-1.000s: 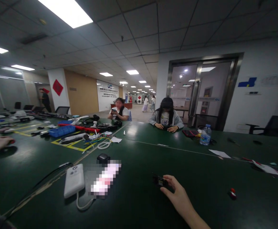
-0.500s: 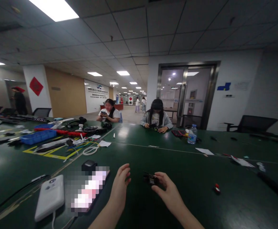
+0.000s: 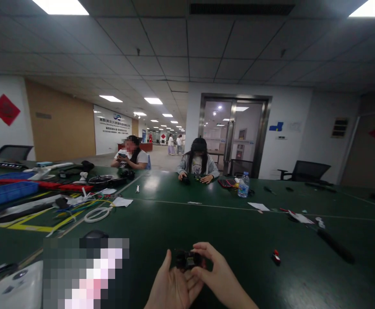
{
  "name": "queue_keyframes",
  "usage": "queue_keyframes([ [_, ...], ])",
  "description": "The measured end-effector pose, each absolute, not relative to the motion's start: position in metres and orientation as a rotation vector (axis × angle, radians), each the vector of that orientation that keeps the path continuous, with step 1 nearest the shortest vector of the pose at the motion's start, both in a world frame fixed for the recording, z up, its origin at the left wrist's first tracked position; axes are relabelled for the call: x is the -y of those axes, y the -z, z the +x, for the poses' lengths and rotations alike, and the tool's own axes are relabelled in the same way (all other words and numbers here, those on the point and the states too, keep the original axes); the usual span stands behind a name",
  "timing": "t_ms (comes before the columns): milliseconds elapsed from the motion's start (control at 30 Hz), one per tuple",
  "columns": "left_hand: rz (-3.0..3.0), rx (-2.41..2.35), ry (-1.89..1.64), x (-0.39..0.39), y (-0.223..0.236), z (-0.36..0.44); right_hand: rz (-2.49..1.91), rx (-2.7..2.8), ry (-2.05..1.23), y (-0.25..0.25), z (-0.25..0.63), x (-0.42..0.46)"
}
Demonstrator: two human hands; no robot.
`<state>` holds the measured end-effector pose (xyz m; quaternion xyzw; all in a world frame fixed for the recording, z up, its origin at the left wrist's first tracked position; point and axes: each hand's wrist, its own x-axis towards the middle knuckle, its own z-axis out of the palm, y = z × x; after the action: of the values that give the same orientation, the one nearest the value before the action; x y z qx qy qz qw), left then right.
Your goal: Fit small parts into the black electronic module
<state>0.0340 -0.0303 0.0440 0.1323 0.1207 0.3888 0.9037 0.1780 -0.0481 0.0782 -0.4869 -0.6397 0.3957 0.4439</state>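
A small dark object [image 3: 187,259] with a lighter patch in its middle is between my hands, above the green table; its exact kind is unclear. Thumb and fingers of my right hand [image 3: 217,270] pinch its right end. My left hand [image 3: 173,286] lies palm up just below and left of it, fingers stretched out and thumb raised. The object's underside is close to the left fingers; whether they touch it I cannot tell. To the right on the table sits a tiny red and white thing [image 3: 276,257].
At left lie a white power bank [image 3: 18,285], a blurred phone [image 3: 93,274], a black mouse-like item [image 3: 93,238], coiled white cable [image 3: 97,214] and blue trays [image 3: 10,194]. A water bottle [image 3: 243,185] and a black-handled tool [image 3: 335,245] are right. Two people sit opposite.
My left hand has turned palm up and come under the dark object. My right hand, still pinching it, has moved left and lower. The view has swung right.
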Motion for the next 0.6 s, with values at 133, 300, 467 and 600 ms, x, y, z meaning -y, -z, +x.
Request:
queue_keyframes([
  [133,0.314,-0.252,-0.799,0.032,-0.038,0.029,-1.246,1.628,-0.907,-0.073,0.177,0.054],
  [300,0.306,-0.299,-0.806,0.034,-0.04,0.029,-1.291,1.629,-0.861,-0.066,0.175,0.054],
  [467,0.3,-0.336,-0.814,0.035,-0.046,0.029,-1.273,1.619,-0.874,-0.067,0.177,0.052],
  [600,0.399,-0.411,-0.842,0.031,-0.046,0.025,-1.25,1.56,-0.869,-0.066,0.178,0.049],
])
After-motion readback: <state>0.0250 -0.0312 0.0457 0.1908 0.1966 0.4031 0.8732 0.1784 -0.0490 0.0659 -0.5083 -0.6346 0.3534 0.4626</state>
